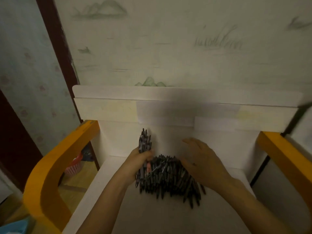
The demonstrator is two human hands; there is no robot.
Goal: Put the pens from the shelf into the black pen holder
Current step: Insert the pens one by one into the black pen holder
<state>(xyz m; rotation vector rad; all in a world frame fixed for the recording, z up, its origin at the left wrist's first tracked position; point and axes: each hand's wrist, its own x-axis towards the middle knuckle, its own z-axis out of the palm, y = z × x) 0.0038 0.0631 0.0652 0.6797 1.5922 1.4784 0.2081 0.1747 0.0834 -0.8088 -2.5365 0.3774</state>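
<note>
While gripped, pens [144, 146] in left hand [137, 163].

Dark pens, part in my grip and part heaped on the white shelf.

A bundle of slim dark pens with mottled grey-black barrels [144, 146] stands nearly upright in my left hand [138, 163], my fingers curled round its middle, so that the tips fan out above my fist and the lower ends poke out below it; one pinkish barrel shows among them. Just beside it, touching, the larger heap of the same dark plastic pens [173, 178] lies flat on the white shelf surface [118, 166], the barrels roughly aligned and slanting toward me and to the right. My right hand [202, 159] lies on the heap's right side, fingers straight.
</note>
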